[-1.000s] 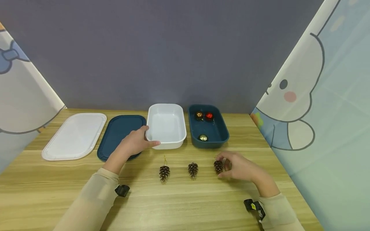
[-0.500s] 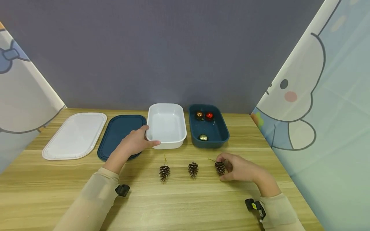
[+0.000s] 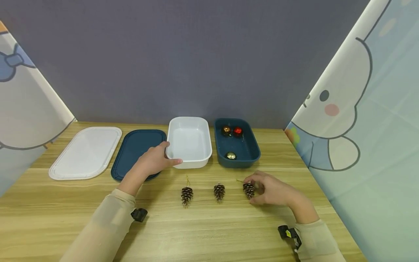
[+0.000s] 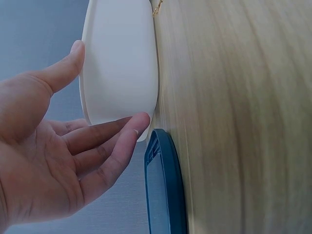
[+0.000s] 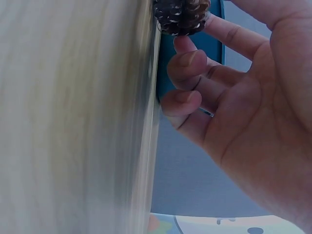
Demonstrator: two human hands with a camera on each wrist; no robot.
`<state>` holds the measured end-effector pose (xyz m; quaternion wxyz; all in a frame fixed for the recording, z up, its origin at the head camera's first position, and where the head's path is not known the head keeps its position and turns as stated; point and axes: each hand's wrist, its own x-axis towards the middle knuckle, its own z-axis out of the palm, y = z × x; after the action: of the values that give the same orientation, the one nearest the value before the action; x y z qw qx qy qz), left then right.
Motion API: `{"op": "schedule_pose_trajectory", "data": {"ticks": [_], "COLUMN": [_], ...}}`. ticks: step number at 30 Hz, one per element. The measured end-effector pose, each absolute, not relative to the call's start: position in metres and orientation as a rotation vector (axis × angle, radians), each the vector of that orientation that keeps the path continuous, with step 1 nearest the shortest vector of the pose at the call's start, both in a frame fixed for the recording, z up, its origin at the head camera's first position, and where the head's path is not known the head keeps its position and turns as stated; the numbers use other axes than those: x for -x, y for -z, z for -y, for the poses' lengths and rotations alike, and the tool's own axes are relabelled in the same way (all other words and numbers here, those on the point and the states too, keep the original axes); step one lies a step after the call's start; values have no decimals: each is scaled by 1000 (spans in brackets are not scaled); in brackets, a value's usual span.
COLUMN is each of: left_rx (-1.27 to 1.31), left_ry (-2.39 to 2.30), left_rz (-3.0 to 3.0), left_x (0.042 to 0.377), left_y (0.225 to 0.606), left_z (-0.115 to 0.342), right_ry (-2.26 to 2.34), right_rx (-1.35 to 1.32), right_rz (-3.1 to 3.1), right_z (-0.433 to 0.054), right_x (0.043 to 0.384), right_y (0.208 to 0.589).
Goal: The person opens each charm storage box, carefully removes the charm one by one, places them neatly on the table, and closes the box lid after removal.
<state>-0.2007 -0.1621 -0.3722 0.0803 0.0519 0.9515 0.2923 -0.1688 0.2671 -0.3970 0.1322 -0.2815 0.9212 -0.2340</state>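
Observation:
My right hand (image 3: pixel 273 189) pinches the rightmost brown pine cone (image 3: pixel 248 190) between thumb and fingers, low over the wood; its gold string points left. In the right wrist view that pine cone (image 5: pixel 181 15) shows at the top edge, cut off, with the other fingers loosely bent below. My left hand (image 3: pixel 154 160) touches the near left corner of a white box (image 3: pixel 190 162), thumb at the rim and fingers along the side. In the left wrist view the fingers are only slightly bent. Two more pine cones, the middle one (image 3: pixel 219 192) and the left one (image 3: pixel 187 195), lie on the table.
A dark blue box (image 3: pixel 238 163) stands right of the white one, holding a red ball ornament (image 3: pixel 238 131), an amber one (image 3: pixel 226 130) and a gold one (image 3: pixel 230 155). A blue lid (image 3: pixel 135 145) and a white lid (image 3: pixel 86 153) lie left on the wooden table (image 3: pixel 196 233).
The right hand has shifted the pine cone slightly right and turned it, so its string now points left. The left hand stays at the white box.

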Motion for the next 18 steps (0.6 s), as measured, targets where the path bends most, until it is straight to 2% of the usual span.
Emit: {"op": "schedule_pose_trajectory", "data": {"ticks": [18], "left_rx": [-157], "left_ry": [-876], "left_rz": [-2853], "left_x": [200], "left_y": [372], "left_z": [162], "right_ry": [716], "right_rx": [864], "right_rz": [-2648], "right_z": [-267], "right_x": [170], "right_y": [394]}}
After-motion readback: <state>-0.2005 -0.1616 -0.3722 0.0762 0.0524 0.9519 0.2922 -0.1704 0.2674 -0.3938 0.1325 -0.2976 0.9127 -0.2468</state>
